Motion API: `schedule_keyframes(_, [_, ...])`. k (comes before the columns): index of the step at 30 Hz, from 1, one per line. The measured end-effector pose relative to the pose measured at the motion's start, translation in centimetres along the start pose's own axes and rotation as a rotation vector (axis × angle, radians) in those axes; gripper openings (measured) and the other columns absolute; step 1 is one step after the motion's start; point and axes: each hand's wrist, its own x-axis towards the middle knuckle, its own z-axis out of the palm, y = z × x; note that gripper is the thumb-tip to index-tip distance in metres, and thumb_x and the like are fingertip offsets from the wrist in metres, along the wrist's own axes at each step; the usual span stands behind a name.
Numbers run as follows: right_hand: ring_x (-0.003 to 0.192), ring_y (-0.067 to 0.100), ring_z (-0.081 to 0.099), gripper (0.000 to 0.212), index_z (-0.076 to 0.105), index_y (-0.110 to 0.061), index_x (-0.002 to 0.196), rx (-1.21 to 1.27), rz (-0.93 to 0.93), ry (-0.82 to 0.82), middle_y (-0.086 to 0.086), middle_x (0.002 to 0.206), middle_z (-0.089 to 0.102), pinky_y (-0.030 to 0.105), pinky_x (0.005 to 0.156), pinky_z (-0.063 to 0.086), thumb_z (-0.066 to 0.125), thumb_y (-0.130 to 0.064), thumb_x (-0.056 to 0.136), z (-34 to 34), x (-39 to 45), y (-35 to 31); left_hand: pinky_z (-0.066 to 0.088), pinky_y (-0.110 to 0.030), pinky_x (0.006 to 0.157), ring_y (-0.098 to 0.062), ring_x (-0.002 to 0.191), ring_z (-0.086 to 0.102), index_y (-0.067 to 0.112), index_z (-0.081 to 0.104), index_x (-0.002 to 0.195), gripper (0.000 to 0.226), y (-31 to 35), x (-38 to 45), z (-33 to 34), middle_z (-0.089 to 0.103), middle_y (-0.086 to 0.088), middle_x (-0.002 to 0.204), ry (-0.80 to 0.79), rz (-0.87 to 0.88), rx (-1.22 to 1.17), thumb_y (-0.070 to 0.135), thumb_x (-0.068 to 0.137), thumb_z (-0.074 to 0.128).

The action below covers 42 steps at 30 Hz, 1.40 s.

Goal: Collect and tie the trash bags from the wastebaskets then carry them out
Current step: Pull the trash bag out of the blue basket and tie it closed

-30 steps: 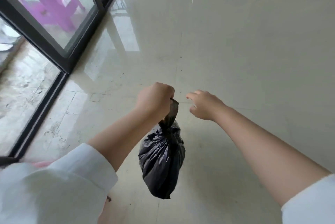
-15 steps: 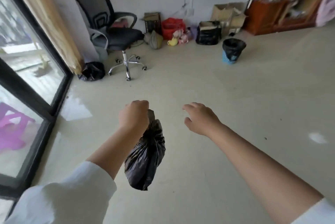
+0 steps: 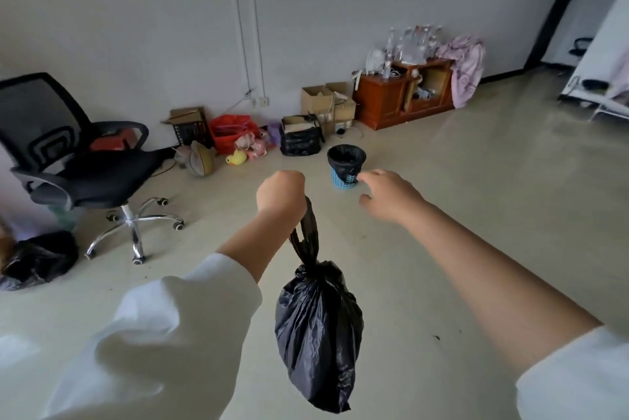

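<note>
My left hand (image 3: 280,193) is a closed fist around the knotted neck of a tied black trash bag (image 3: 318,334), which hangs below it over the floor. To its right my right hand (image 3: 388,195) is held out with fingers loosely apart and nothing in it. Farther off on the floor stands a small blue wastebasket (image 3: 344,178) lined with a black bag (image 3: 346,155), just beyond my right hand's fingertips in the view. Another black bag (image 3: 39,259) lies on the floor at the far left.
A black office chair (image 3: 73,161) on castors stands at the left. Along the far wall sit cardboard boxes (image 3: 326,103), a red bag (image 3: 231,133), a ball, a yellow toy duck (image 3: 236,158) and a brown cabinet (image 3: 405,96). A doorway opens at the far right.
My view has risen from the floor by the window to the room's far wall and swung right. The wastebasket is now nearer the centre. My left hand keeps holding the bag.
</note>
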Motion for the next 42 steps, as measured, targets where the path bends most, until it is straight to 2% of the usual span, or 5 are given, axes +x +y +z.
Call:
schedule_keyframes(15, [0.123,0.032,0.043,0.044,0.042,-0.012,0.131,0.067,0.032,-0.105,0.013,0.137,0.043,0.041,0.098,0.042,0.046,-0.020,0.088,2.8,38.8,16.4,0.041,-0.031,0.068,-0.034,0.099,0.059,0.004,0.061,0.105,0.029,7.7,39.9,10.5,0.062,-0.016,0.109,-0.086,0.043,0.015,-0.006,0.083,0.044])
schedule_keyframes(19, [0.121,0.033,0.044,0.041,0.044,-0.008,0.128,0.063,0.023,-0.145,0.016,0.134,0.045,0.043,0.093,0.044,0.044,-0.018,0.088,4.3,50.5,20.3,0.040,-0.031,0.065,-0.034,0.088,0.056,0.008,0.060,0.090,0.019,8.4,51.4,14.1,0.058,-0.008,0.084,-0.120,-0.009,0.007,-0.002,0.086,0.043])
schedule_keyframes(27, [0.112,0.036,0.046,0.023,0.049,-0.005,0.105,0.050,-0.045,-0.225,0.014,0.111,0.052,0.037,0.076,0.041,0.041,-0.015,0.086,9.8,74.5,25.9,0.036,-0.029,0.063,-0.026,0.075,0.045,0.015,0.032,0.057,0.035,6.2,74.5,22.0,0.032,0.001,0.061,-0.174,-0.111,0.008,-0.002,0.086,0.042])
schedule_keyframes(37, [0.114,0.032,0.051,0.039,0.046,-0.006,0.126,0.016,-0.088,-0.364,0.014,0.126,0.054,0.045,0.102,0.036,0.039,-0.014,0.089,19.4,101.4,31.3,0.034,-0.029,0.058,-0.025,0.073,0.043,0.012,0.040,0.065,0.027,2.6,99.4,35.8,0.031,0.002,0.060,-0.264,-0.221,-0.076,-0.006,0.085,0.041])
schedule_keyframes(42, [0.112,0.033,0.049,0.035,0.049,0.000,0.120,0.087,-0.084,-0.429,0.017,0.122,0.054,0.046,0.094,0.044,0.040,-0.012,0.089,27.8,111.6,34.8,0.025,-0.024,0.044,-0.023,0.061,0.040,0.014,0.030,0.055,0.038,0.1,107.2,45.4,0.031,0.001,0.058,-0.279,-0.321,-0.066,-0.008,0.084,0.041])
